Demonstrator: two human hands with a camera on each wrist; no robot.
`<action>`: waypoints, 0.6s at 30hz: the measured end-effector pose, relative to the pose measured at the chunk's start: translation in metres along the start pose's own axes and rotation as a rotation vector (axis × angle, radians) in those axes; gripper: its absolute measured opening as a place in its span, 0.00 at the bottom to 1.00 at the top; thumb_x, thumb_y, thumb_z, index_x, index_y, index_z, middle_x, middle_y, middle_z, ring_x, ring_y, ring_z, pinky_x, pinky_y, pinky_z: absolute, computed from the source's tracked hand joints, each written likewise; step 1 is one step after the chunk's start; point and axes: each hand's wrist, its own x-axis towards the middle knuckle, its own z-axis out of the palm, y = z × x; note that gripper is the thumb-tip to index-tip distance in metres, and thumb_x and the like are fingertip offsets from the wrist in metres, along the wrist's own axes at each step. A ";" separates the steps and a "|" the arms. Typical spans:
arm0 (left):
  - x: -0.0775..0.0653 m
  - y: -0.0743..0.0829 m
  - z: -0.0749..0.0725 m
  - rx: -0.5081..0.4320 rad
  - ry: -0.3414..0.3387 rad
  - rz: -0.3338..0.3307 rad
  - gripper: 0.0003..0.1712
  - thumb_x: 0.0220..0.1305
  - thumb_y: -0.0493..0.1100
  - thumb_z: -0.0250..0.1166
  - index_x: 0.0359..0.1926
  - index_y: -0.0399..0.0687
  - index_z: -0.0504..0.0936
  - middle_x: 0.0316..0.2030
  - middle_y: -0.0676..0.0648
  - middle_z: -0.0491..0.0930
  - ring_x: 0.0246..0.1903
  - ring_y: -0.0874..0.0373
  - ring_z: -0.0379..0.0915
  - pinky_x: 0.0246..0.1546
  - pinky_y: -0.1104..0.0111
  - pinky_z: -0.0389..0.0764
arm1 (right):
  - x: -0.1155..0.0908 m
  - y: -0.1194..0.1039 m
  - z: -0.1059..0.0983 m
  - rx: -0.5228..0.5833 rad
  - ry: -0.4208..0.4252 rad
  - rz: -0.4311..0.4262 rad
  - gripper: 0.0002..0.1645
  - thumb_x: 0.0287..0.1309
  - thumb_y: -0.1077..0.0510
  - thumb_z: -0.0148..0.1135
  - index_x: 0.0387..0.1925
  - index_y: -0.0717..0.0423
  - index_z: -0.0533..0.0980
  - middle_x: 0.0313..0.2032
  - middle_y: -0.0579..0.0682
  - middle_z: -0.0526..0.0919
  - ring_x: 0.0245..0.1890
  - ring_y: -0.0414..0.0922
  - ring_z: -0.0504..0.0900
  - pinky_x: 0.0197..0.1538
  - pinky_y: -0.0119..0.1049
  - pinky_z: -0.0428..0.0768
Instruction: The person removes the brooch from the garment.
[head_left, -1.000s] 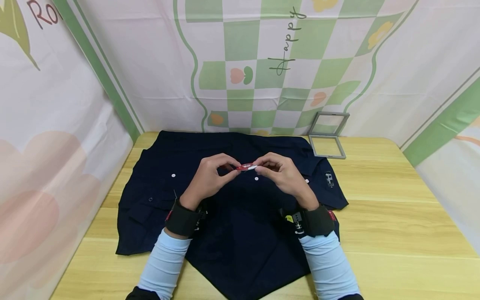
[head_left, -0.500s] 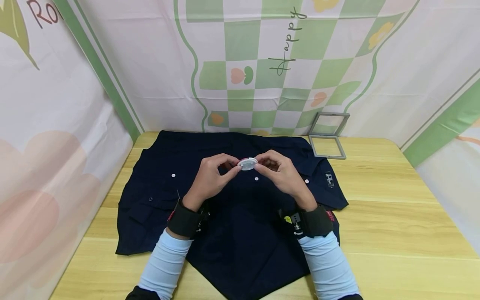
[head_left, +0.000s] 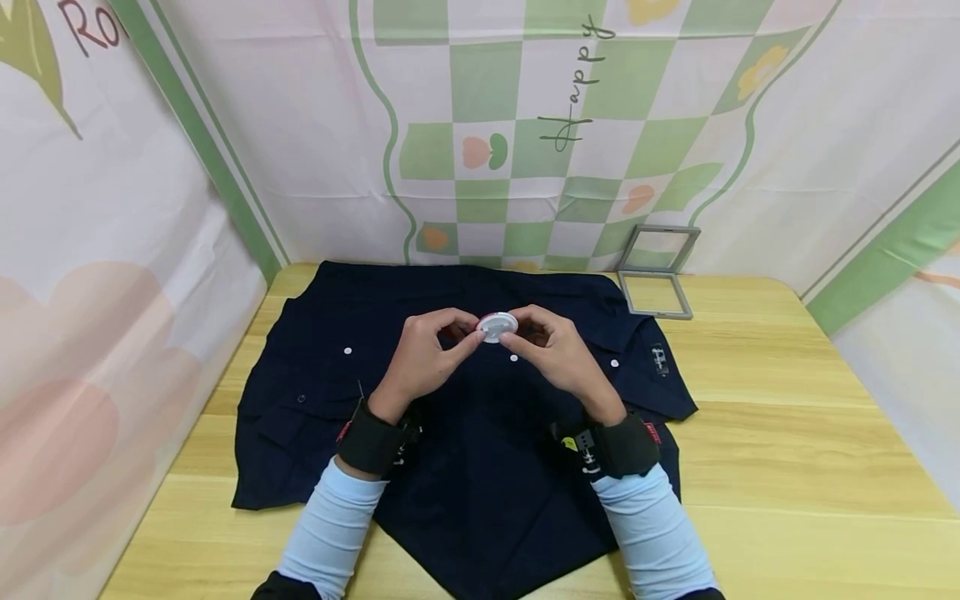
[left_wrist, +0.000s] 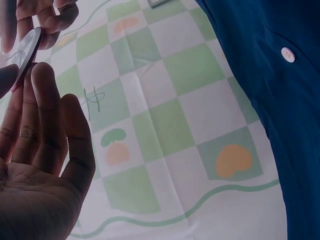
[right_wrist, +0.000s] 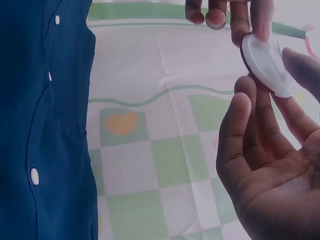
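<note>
A round button badge (head_left: pixel 497 327) with a red front and a white back is held up over the navy shirt (head_left: pixel 480 467). Its white back faces the head camera. My left hand (head_left: pixel 427 354) pinches the left edge between thumb and fingers. At the other edge my right hand (head_left: pixel 558 350) holds the badge, its thumb at the back near the lower right rim and its fingers behind. In the right wrist view a thin pin seems to stand off the badge's back (right_wrist: pixel 265 62), close to my right thumb (right_wrist: pixel 302 67). The left wrist view shows the badge (left_wrist: pixel 29 55) nearly edge-on.
The shirt lies spread on the wooden table (head_left: pixel 810 433), with several white buttons along it. A grey hinged frame (head_left: pixel 658 271) stands opened at the back right, by the shirt's sleeve. A patterned cloth (head_left: pixel 525 150) hangs behind the table.
The badge has turned from nearly edge-on, with red showing, to its white back facing the head camera. My right hand has shifted slightly left, its thumb now further over the back.
</note>
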 end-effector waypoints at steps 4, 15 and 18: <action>0.000 0.000 0.001 -0.013 -0.006 0.005 0.07 0.64 0.39 0.68 0.41 0.39 0.85 0.35 0.44 0.86 0.29 0.58 0.79 0.33 0.65 0.82 | 0.001 0.001 0.002 -0.014 0.018 -0.014 0.14 0.65 0.63 0.62 0.51 0.62 0.78 0.43 0.57 0.81 0.34 0.40 0.81 0.36 0.29 0.80; -0.001 -0.001 0.002 0.000 -0.013 0.037 0.08 0.64 0.38 0.67 0.42 0.39 0.85 0.35 0.44 0.84 0.29 0.58 0.78 0.33 0.68 0.80 | 0.002 0.000 0.007 -0.073 0.046 -0.026 0.11 0.63 0.63 0.63 0.46 0.64 0.79 0.37 0.58 0.82 0.27 0.41 0.79 0.32 0.29 0.77; -0.001 -0.001 0.002 0.003 -0.020 0.039 0.08 0.64 0.38 0.67 0.42 0.38 0.85 0.35 0.43 0.84 0.30 0.58 0.78 0.33 0.66 0.81 | 0.002 0.000 0.008 -0.098 0.050 -0.030 0.10 0.63 0.63 0.63 0.45 0.63 0.79 0.36 0.58 0.82 0.27 0.43 0.79 0.31 0.29 0.77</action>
